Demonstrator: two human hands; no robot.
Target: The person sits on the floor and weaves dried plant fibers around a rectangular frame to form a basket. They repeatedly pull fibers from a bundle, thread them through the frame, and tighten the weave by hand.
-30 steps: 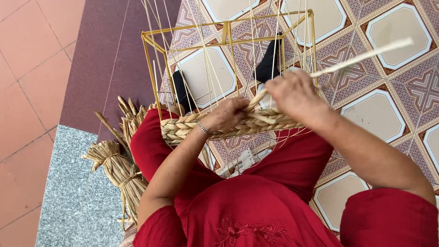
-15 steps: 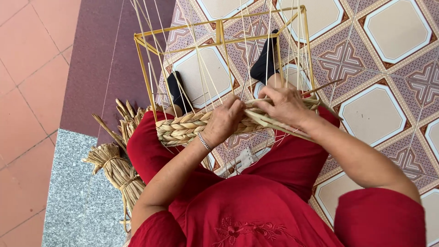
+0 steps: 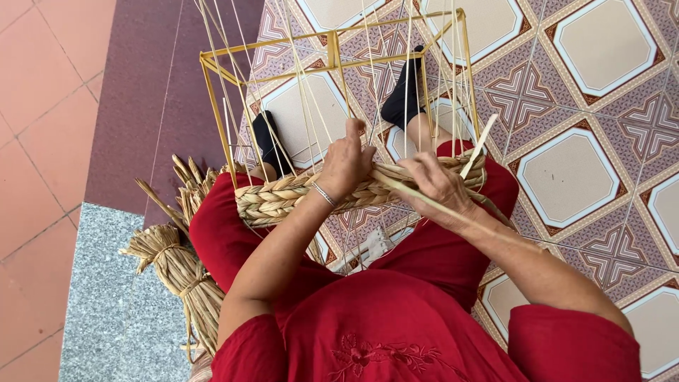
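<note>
1. We see the left hand (image 3: 345, 164) resting on the top edge of the braided straw band (image 3: 297, 197), fingers curled down and pressing on the braid between the upright strands.
2. The right hand (image 3: 438, 185) sits just beside it, fingers pinched on a flat straw strand (image 3: 475, 147) whose free end sticks up to the right; another length runs back along the right forearm.
3. The braided band wraps the lower part of a yellow wire frame (image 3: 332, 58), which rests tilted across the lap, its open box end pointing away over the feet.
4. Thin pale upright strands (image 3: 305, 106) run from the braid up through the frame.
5. We note red clothing (image 3: 396, 318), black socks (image 3: 404, 93), and a thin bracelet (image 3: 324, 195) on the left wrist.
6. A bundle of tied straw (image 3: 177, 269) lies on the floor left of the knee, near a grey stone slab (image 3: 99, 311).
7. Patterned floor tiles (image 3: 601, 141) lie under the frame.
</note>
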